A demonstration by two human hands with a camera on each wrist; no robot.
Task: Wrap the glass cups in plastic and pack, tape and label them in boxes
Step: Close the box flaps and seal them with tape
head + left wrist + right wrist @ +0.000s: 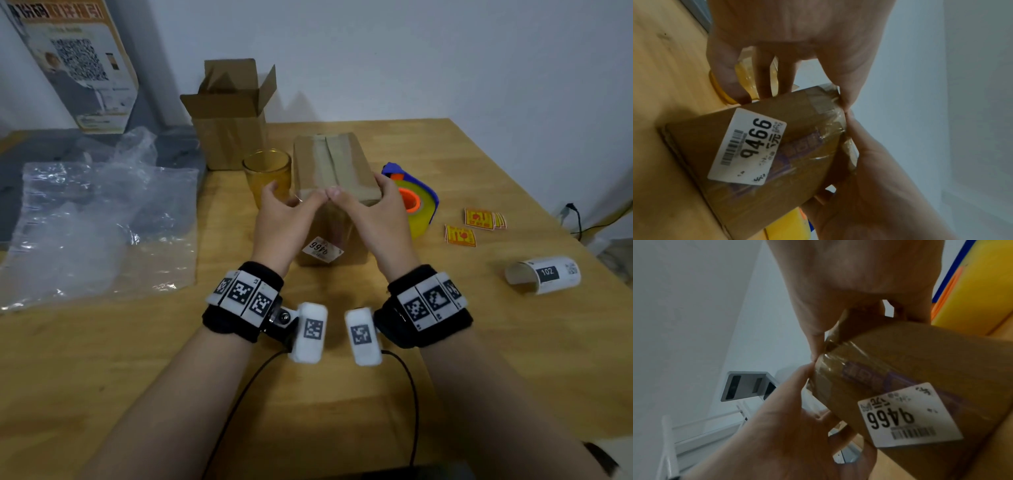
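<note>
1. The right hand [371,212] grips the taped box [334,161] at its top, fingers curled.
2. The left hand [279,219] is loosely spread; its thumb presses the box beside the right thumb.
3. The glass cup [267,171] stands just behind the left fingers.

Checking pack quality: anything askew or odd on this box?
The white 9466 label sits crooked, low on the front face of the taped box, not square with its edges. Nothing else stands out.
</note>
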